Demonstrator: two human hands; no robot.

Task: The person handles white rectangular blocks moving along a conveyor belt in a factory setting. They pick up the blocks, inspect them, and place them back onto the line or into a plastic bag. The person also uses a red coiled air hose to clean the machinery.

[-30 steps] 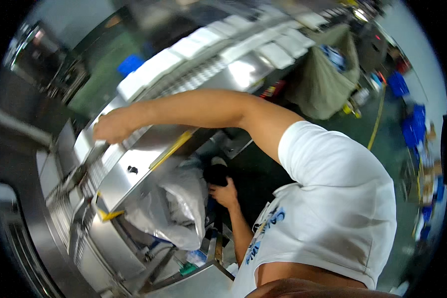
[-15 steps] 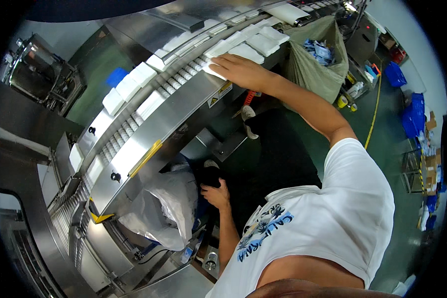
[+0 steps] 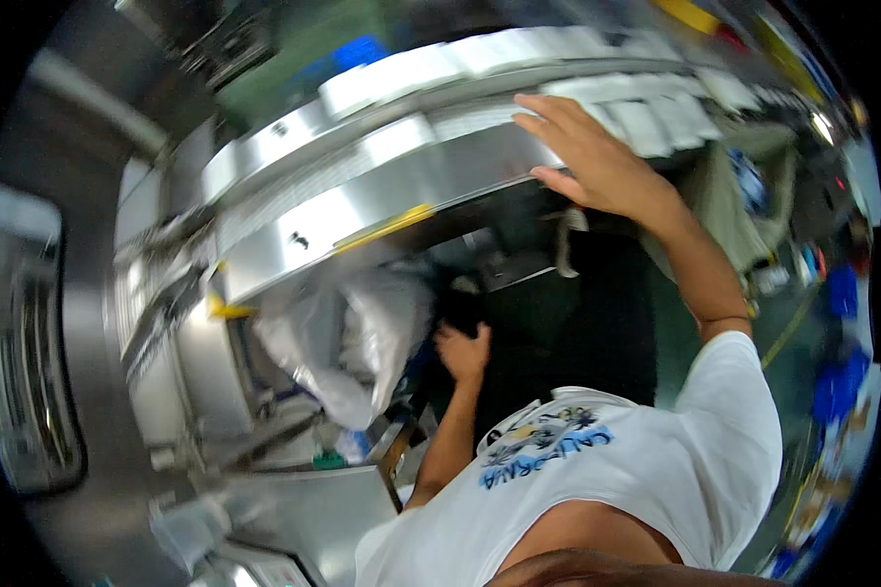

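My right hand [image 3: 597,152] is over the near side rail [image 3: 470,161] of a curved steel conveyor, its fingers spread and nothing held. Just past it lie white flat packets [image 3: 646,127] grouped on the conveyor's right part. A lone white packet [image 3: 398,140] sits on the roller track to the left of that hand. Lower down, my left hand [image 3: 463,354] rests by my dark-clad leg with the thumb apart from the fingers, empty as far as I can see. Motion blur softens the packets and fingers.
A row of white packets [image 3: 480,56] lines the conveyor's far ledge. Under the near rail hangs a translucent plastic bag [image 3: 372,333]. A yellow strip [image 3: 384,227] runs along the rail. At right stands an olive cloth sack [image 3: 768,220] with blue scraps inside.
The view has swung toward the left. My right hand has come off the packets and lifted, its fingers opening apart. My left hand stays low by my leg.
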